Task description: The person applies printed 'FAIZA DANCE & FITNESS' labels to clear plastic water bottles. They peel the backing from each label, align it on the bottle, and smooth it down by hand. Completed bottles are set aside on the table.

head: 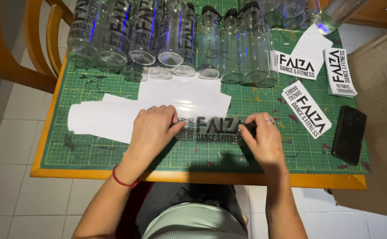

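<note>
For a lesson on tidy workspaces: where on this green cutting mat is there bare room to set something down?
The near edge of the cutting mat, left of the left hand, is bare; so is the strip between the right hand and the black phone. The far edge is packed with clear bottles, and white backing sheets cover the middle left.

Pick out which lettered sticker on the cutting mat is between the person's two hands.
The clear-backed sticker at the mat's front, pinched at both ends by left hand and right hand. The others lie untouched on white backing.

A home craft corner, by the look of it. A small wooden table (47,128) with a green cutting mat (264,106) stands on pale floor tiles (3,177). A wooden chair (29,48) and rows of clear bottles (176,40) stand close by
</note>
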